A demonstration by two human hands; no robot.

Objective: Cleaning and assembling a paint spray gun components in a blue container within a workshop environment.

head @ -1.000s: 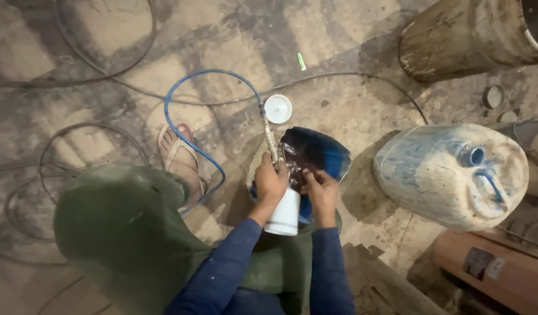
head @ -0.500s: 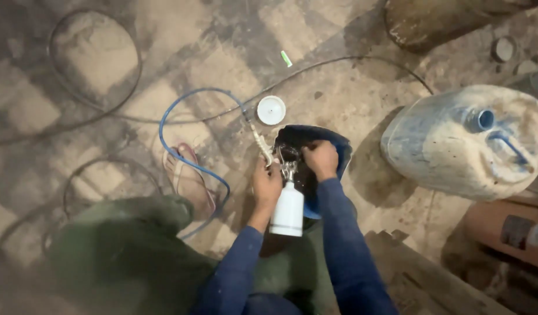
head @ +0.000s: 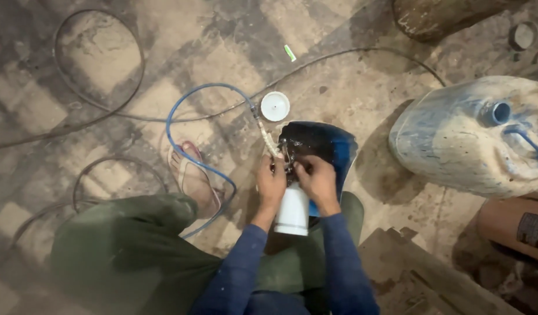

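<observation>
Both my hands are at a spray gun with a white cup [head: 293, 210], held low over a dusty concrete floor. My left hand [head: 270, 182] grips the gun body where a blue air hose [head: 187, 153] joins it. My right hand [head: 315, 179] is closed on the metal head of the gun just above the cup. Behind the hands a glossy blue-and-black curved panel [head: 327, 146] lies on the floor. A white round lid [head: 275, 106] rests on the floor just beyond it.
A large blue-stained white jerrycan [head: 473, 137] lies on its side at the right. A brown cylinder [head: 514, 224] sits below it, a wooden block [head: 415, 268] near my knee. Black cables [head: 100, 105] loop over the floor. My sandalled foot [head: 193, 178] is left of the hands.
The view has shifted and drawn closer. My right hand has moved from the blue panel's edge onto the head of the spray gun, beside my left hand.
</observation>
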